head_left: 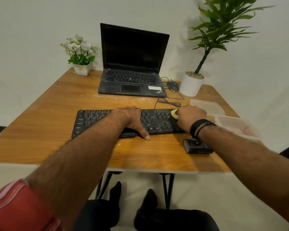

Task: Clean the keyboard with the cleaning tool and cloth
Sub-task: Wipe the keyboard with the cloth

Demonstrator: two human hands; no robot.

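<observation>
Right hand: the right hand curls around a pale yellow lump, pressing it onto the keys at the keyboard's right end (a cleaning putty or a bunched cloth; the frame does not settle which)
Left hand: the left hand lies flat across the middle of the keyboard, fingers straight over the far rows, thumb reaching past the near edge onto the wood, holding nothing and pinning the board in place
Keyboard: black, dusty, set across the centre of the table, parallel to its near edge, its cable running back toward the laptop
Near right: a small black block sits on the table just beside the right wrist, close to the near edge
Right edge: two clear plastic containers stand near the keyboard's right end
Far side: an open laptop, screen dark, at the far edge; a mouse and a white pot with a tall plant toward the far right corner; a small flower pot at the far left corner
Risk: if the lump is soft, hard pressure could leave bits lodged between keys; a wide sweep of the right forearm could knock the black block or the containers off the table; should the left hand lift, the keyboard may slide
</observation>
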